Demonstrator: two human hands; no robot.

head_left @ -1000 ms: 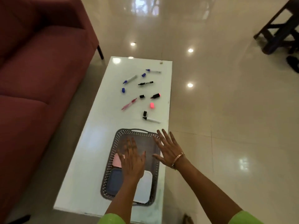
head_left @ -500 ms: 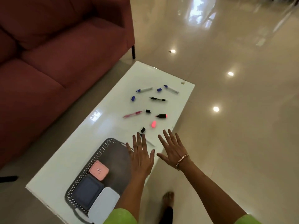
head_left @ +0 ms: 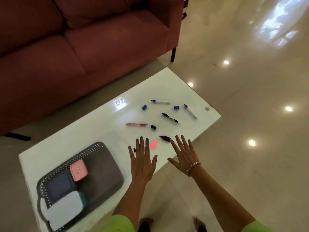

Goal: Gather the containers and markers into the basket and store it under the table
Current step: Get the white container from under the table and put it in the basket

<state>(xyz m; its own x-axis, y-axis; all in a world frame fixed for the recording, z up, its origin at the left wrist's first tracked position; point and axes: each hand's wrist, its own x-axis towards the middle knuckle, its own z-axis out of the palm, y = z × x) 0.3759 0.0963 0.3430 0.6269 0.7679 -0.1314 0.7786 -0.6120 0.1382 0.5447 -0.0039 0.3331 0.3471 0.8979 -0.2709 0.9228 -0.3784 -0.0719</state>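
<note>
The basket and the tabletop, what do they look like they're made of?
The basket looks like moulded grey plastic with a matt finish: its wall is pierced with regular rows of small holes. The tabletop is white and very glossy, with a bright reflection on it. It is probably glass or lacquered board, but I cannot tell which.

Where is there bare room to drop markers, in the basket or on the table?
The basket floor is bare between the pink container and the left hand. The table is bare between basket and pink pen. Crowded: markers and caps beyond it and the right hand.
</note>
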